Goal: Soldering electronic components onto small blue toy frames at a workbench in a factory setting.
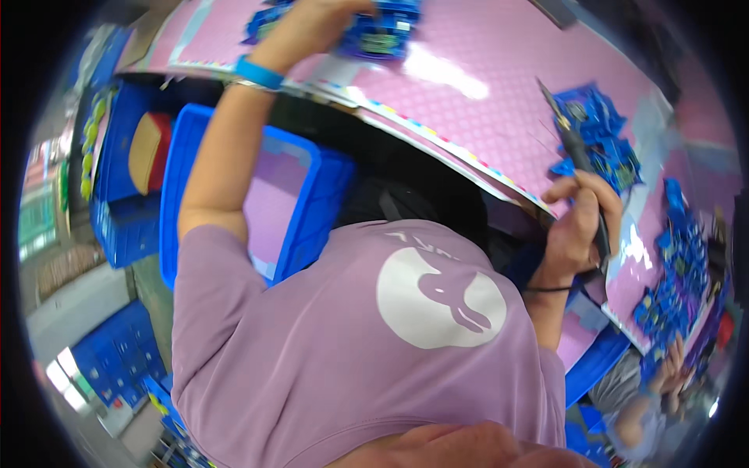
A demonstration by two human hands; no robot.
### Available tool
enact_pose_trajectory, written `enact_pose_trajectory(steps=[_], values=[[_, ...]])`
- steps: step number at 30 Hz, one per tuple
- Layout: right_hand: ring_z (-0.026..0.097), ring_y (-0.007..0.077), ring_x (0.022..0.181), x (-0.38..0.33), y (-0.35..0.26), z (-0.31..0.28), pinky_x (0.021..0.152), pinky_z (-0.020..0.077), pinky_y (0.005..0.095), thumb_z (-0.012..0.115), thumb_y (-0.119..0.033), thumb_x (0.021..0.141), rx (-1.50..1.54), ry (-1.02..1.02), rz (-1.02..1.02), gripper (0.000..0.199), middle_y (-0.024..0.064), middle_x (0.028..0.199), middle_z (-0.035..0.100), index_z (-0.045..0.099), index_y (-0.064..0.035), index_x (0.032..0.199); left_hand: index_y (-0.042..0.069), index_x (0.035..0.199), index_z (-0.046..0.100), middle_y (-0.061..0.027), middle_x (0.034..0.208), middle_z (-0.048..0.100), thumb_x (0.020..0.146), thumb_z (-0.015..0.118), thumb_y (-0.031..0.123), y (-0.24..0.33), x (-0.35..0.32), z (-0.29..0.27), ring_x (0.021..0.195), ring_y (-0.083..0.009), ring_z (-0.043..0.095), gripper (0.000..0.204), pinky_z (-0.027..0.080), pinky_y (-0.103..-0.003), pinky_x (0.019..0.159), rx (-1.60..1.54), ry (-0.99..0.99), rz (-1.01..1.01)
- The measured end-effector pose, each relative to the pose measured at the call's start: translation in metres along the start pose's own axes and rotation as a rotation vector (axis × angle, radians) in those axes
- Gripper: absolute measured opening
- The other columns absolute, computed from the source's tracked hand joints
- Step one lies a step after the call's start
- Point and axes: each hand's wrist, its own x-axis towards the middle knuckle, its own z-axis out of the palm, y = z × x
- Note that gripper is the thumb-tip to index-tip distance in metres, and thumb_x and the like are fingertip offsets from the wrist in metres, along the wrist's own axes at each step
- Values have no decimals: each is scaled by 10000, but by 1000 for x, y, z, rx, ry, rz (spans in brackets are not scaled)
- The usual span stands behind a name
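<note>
Left hand [316, 27] blurred, fingertips at the top edge; cannot tell whether they pinch the shiny blue plastic pieces [381, 39] there. Right hand's [581, 222] fingers wrap a slim black-handled tool with a thin metal tip [575, 147], which partly covers a second blue cluster [612, 156]; tip contact unclear. Bench [499, 117] is pink-patterned, glare-spotted. Left forearm blocks part of a blue plastic bin [170, 210]. Room edges dark, warped; co-worker's hands [669, 374] blurry, lower right.

A workshop: black hand tool [576, 148], worktable [507, 97] (plus blue bin [314, 207]).
</note>
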Motion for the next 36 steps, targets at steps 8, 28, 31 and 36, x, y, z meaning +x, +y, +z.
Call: enact_pose_trajectory(steps=[8,28,31,36], values=[[649,209,677,7,-2,-4,664,537,326,567,-58,982,-5,11,-2,199,155,764,670,657,85,1086,91,1087,674,-88,1095,715,816,625,-123,-116,-50,-10,995,-375,690,349,553,-378,837,192,96,-34],[703,224,766,-10,22,-50,747,587,349,573,-58,1022,-369,281,-150,162,189,891,737,641,61,1108,60,1105,627,-225,1066,619,820,650,7,216,80,152,827,-428,673,291,563,-490,716,-583,177,241],[691,206,720,-12,34,-59,695,571,318,599,-43,1001,-531,230,-296,132,166,856,744,648,38,1093,53,1098,659,-192,1028,642,783,664,-29,205,85,156,863,-433,670,326,565,-486,764,-574,222,232],[726,198,729,-4,33,-49,661,564,289,666,-26,943,-403,256,-318,78,121,825,740,683,18,1005,54,1076,719,-164,971,720,775,699,-50,183,74,126,884,-368,709,319,560,-412,787,-515,211,109]])
